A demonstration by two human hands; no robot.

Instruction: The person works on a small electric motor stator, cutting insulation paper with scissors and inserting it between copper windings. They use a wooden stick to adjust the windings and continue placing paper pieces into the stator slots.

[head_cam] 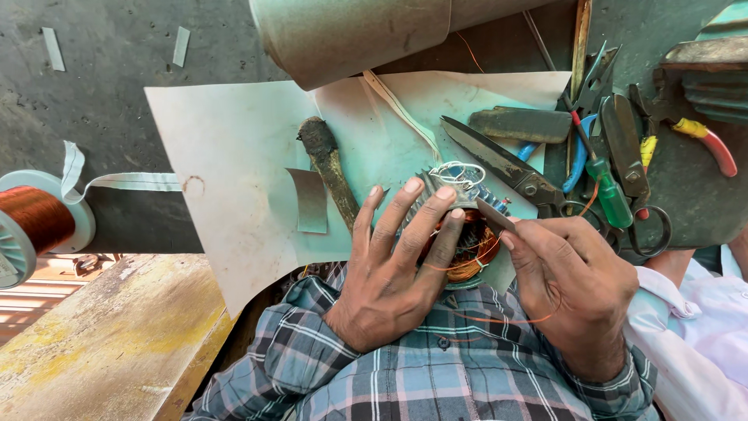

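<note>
A: At the centre of the head view, over the plaid-shirted lap, what is held?

B: A small round motor stator with copper-coloured windings (466,234) is gripped by the left hand (393,265), fingers spread narrowly across its top and side so that it is kept steady and tilted toward the eyes. A thin dark strip (495,216) is pinched between thumb and fingers of the right hand (576,284), its tip touching the winding at about two o'clock of the stator. It appears to be pressed against the coil there.

A: And the loose wire?

B: A fine copper wire (506,318) is seen trailing from the windings across the right palm toward the shirt; it seems to be kept slack so that it stays out of the slot being worked.

A: What is laid about the stator?

B: A sheet of pale insulating paper (234,179) is spread beneath, from nine to twelve o'clock, probably as a clean surface; a charred wooden stick (331,168) rests on it at eleven o'clock. At one to two o'clock, near at hand, large dark scissors (506,168), a green-handled screwdriver (612,195) and yellow-and-red-handled pliers (701,136) are laid together. Well apart at nine o'clock, a spool of copper wire (35,222) stands on the bench edge. A white sleeve (693,312) of another person is seen at four o'clock.
</note>
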